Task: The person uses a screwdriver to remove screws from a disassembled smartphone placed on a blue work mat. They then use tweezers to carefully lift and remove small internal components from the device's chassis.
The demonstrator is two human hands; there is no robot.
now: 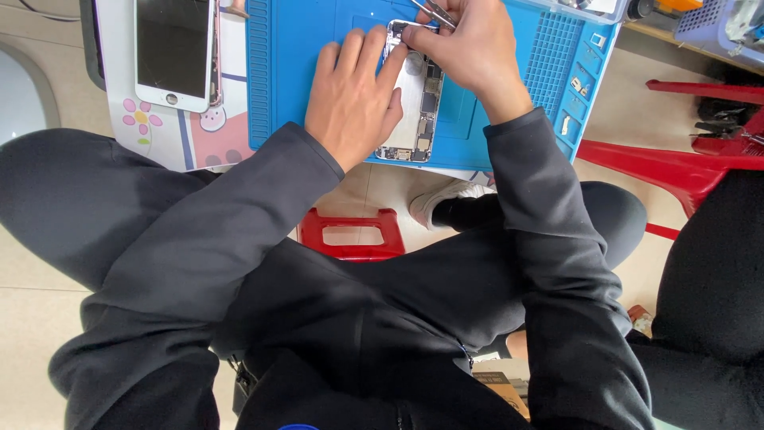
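Note:
An opened smartphone body [415,111] with its circuit boards exposed lies on a blue repair mat [302,48]. My left hand [354,95] rests flat on the phone's left side, holding it down with spread fingers. My right hand [469,48] is closed around metal tweezers [434,11], with its fingertips at the phone's upper end. The tweezers' tips are hidden behind my fingers. Both arms wear dark sleeves.
A detached white phone screen [173,52] lies left of the mat on a pink cartoon sheet [203,131]. Small parts sit in the mat's right-hand compartments [574,84]. A red stool [350,235] stands below, and a red chair [676,163] to the right. Another person's dark clothing [716,279] is at right.

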